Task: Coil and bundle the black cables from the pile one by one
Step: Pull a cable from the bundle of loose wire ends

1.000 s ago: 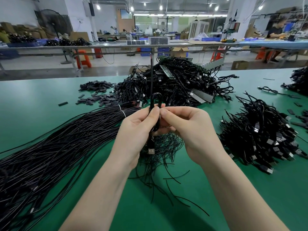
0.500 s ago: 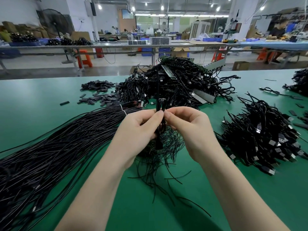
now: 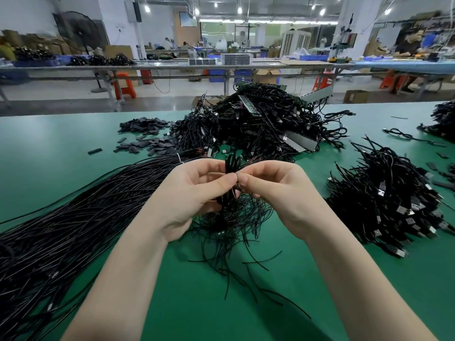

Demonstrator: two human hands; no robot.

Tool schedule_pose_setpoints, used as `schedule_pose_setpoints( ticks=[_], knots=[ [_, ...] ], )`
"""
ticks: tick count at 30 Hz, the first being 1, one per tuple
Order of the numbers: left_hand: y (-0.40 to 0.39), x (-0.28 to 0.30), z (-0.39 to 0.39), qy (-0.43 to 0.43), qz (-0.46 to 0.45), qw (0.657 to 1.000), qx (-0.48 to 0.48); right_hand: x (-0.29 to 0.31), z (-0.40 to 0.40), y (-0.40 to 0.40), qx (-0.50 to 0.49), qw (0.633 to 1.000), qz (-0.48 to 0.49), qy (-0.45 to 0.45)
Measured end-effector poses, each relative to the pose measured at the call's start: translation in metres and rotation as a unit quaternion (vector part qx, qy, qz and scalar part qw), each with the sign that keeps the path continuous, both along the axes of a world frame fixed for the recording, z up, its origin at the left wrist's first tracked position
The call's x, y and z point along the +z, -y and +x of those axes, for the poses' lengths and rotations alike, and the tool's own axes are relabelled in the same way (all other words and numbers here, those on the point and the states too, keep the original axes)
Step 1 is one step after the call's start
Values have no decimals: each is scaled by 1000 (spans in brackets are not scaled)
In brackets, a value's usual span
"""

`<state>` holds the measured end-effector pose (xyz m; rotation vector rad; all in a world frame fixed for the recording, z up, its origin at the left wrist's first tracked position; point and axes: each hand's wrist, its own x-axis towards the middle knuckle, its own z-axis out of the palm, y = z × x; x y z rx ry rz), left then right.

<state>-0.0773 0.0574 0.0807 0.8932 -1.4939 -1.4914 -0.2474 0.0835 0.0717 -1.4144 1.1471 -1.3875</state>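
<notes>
No readable text, label, brand, number or sign appears anywhere. The wall screen (image 3: 188, 19) at the far back of the workshop shows only a blurred picture, and the cardboard boxes (image 3: 355, 96) on the far floor carry no legible print.

The long upright strand has been gathered into the coiled cable (image 3: 231, 166) (now a short, folded bundle), pinched between the left hand (image 3: 194, 190) and right hand (image 3: 278, 190).
</notes>
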Motion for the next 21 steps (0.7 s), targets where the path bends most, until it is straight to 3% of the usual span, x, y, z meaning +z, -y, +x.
schedule_pose_setpoints(
  ticks=[4,6,8,10,12,13,16,18,21],
  knots=[
    [-2,-2,-9,-24,5,999,37,-4,10,2,-75,995,-51,-41],
    [-1,-3,-13,-37,11,998,58,-7,17,2,-138,975,-133,-109],
    [0,-1,-11,-42,45,996,57,-8,22,1,-196,910,-274,-242],
    [2,2,-5,-48,118,992,17,-11,21,3,-187,812,-417,-363],
    [3,5,2,-62,189,980,-20,-12,18,4,-170,737,-494,-429],
    [4,6,4,-66,195,978,-29,-11,17,4,-169,721,-506,-442],
    [6,2,4,-42,96,994,-20,-10,11,6,-160,740,-487,-435],
    [5,1,0,-42,28,999,2,-7,9,6,-158,800,-442,-372],
    [3,0,-3,-61,6,998,20,-1,6,2,-143,885,-366,-252]
  ],
)
